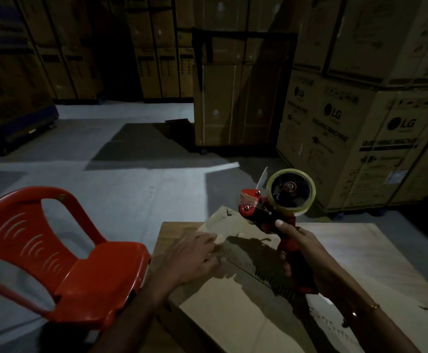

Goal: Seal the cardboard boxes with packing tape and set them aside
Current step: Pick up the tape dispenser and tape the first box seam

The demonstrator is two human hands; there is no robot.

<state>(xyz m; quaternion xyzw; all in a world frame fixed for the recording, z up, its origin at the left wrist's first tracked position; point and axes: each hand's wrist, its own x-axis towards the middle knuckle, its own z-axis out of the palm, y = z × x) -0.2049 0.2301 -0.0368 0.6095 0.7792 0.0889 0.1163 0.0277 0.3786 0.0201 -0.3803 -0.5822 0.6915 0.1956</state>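
Observation:
A flat cardboard box [223, 307] lies on a wooden table [376, 253] in front of me. My left hand [195, 256] rests palm down on the box's far end, fingers spread and blurred. My right hand [302, 253] grips the red handle of a tape dispenser [266, 212], held upright above the box. A roll of clear yellowish packing tape [291, 191] sits on the dispenser, with a short tape end sticking up beside it.
A red plastic chair [62, 253] stands close to the table's left edge. Large stacked cartons [360, 138] printed with a washing machine label rise at the right. More tall cartons [233, 98] fill the back. Grey floor [131, 189] lies beyond the table.

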